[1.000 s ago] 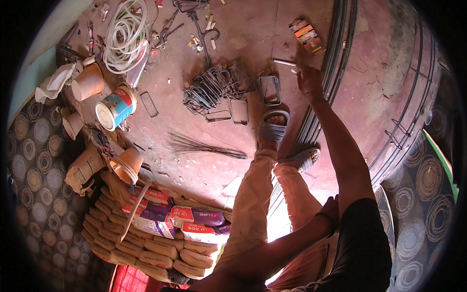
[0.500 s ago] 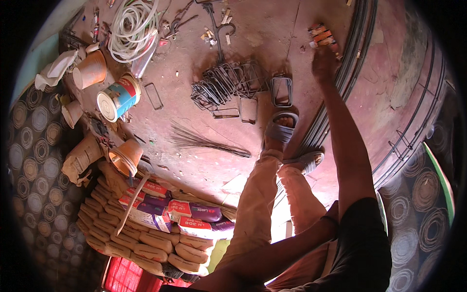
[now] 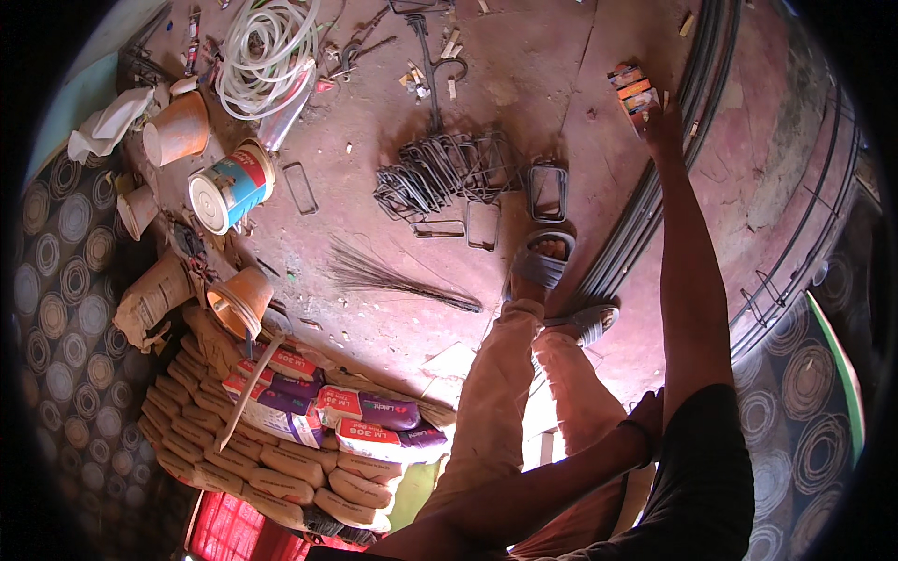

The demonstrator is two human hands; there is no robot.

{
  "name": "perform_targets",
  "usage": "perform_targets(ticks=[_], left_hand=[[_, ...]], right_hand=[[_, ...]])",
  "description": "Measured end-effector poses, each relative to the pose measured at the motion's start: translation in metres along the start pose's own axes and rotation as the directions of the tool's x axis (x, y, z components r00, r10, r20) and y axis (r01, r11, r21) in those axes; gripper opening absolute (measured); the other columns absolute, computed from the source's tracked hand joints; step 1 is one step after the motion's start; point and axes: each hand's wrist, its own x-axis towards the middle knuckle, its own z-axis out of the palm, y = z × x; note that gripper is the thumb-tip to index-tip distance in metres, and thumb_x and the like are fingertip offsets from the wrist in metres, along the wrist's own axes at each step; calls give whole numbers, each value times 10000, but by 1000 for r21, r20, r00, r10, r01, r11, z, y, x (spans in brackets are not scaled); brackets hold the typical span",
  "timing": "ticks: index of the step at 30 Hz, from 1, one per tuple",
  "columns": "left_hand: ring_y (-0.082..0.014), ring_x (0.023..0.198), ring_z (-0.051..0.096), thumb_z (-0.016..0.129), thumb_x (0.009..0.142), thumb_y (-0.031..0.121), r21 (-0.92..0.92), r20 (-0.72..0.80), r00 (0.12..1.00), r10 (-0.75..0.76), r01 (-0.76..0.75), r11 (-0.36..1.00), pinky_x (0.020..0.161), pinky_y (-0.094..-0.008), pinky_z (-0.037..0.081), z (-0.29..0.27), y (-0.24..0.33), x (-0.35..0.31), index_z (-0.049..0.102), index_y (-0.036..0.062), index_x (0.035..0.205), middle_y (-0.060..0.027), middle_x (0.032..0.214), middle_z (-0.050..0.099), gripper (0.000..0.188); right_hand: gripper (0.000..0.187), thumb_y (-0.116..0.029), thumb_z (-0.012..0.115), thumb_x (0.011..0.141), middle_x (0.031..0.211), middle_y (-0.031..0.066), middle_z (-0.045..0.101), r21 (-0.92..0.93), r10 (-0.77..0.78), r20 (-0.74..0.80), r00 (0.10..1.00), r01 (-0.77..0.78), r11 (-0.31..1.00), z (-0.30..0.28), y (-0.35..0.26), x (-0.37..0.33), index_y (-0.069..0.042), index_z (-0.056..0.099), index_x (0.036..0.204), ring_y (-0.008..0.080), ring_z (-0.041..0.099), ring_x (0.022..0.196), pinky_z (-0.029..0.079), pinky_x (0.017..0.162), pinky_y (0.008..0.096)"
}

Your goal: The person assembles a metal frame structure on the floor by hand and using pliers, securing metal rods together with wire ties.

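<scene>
My right hand (image 3: 664, 131) is stretched out over the floor at the upper right, its fingers closed at the near edge of a small orange-and-black packet (image 3: 636, 92). A small pale sliver shows at the fingertips; whether they pinch it is too small to make out. My left hand (image 3: 645, 411), with a dark band at the wrist, lies against my right arm near the elbow, its fingers in shadow. Left of my right hand, a heap of bent steel stirrups (image 3: 440, 173) lies on the floor, with a few rectangular stirrups (image 3: 547, 192) beside it.
Long steel bars (image 3: 636, 210) run along my right foot. A bundle of thin wire (image 3: 398, 276) lies before my feet. Stacked bags (image 3: 290, 458) stand lower left, below a paint bucket (image 3: 234, 187), orange pots (image 3: 178, 129) and coiled clear hose (image 3: 267, 56). A rebar cage (image 3: 786, 280) lies far right.
My right hand has shifted rightward along the packet's near edge. The packet keeps its place on the floor while the view moves slightly. My left hand stays by my right elbow.
</scene>
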Motion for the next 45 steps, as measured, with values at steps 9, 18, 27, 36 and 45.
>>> perform_targets(ticks=[9,18,27,36,45], left_hand=[[-301,1002,539,559,828,292,20,-24,1000,-17,17,1000,841,-417,414,-2,4,6,602,65,1082,-171,1063,603,343],[-303,996,550,558,827,288,48,-13,1000,-13,14,999,839,-423,424,7,12,10,605,58,1072,-173,1053,609,340],[-306,991,560,558,825,284,82,-13,999,-34,35,996,837,-430,433,14,13,16,608,51,1062,-176,1043,615,336],[-308,985,571,557,823,279,100,-29,998,-55,58,993,834,-437,443,16,9,15,611,44,1052,-178,1033,621,333],[-310,980,582,557,822,275,160,-28,998,-53,57,985,832,-443,453,15,6,16,615,37,1043,-181,1023,627,330]], right_hand=[[507,-337,641,827,1047,223,623,-314,-6,149,989,53,948,-15,-35,-22,-15,494,1190,407,593,983,466,817,466],[545,-343,691,790,1097,233,596,-210,-108,80,991,122,970,-19,0,-18,5,498,1162,386,586,1021,470,845,452],[551,-386,640,823,1130,256,570,-348,62,147,987,-7,937,-28,-33,-12,29,506,1161,396,561,1062,457,863,460],[347,-292,458,945,1068,249,581,-108,14,73,997,-6,994,-35,-11,-7,5,487,1122,402,573,1014,440,848,462],[735,-565,641,739,1103,187,599,-500,56,175,983,39,865,-34,-25,-27,-34,436,1205,369,590,1035,437,886,466]])
